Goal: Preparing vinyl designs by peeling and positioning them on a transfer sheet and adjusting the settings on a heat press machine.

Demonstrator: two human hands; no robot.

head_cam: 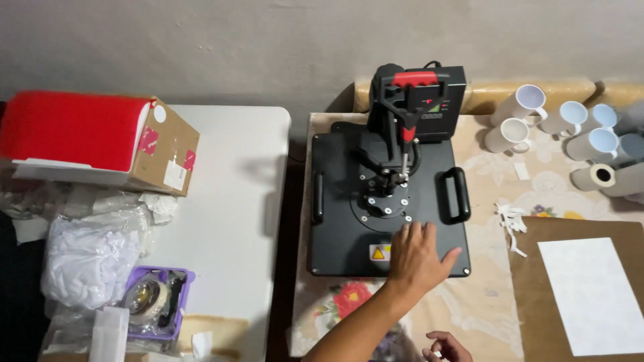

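A black heat press [389,201] sits in the middle of the flower-patterned tabletop [483,302], its flat upper plate closed and its red-tipped lever [409,110] upright at the back. To the left of the press stands a white tabletop [228,201] with a cardboard box [164,157] and a purple tray [161,302]. To the right of the press lies a brown board [537,295] carrying a white sheet [590,295], and behind that a cluster of white mugs [563,127] lies on its side.

The left hand [416,258] reaches in from below, forearm angled up and right, palm flat on the near edge of the press plate, fingers [409,234] spread open and gripping nothing. The right hand [446,348] hovers low in front of the press, fingers loosely curled; whether they hold anything I cannot tell.
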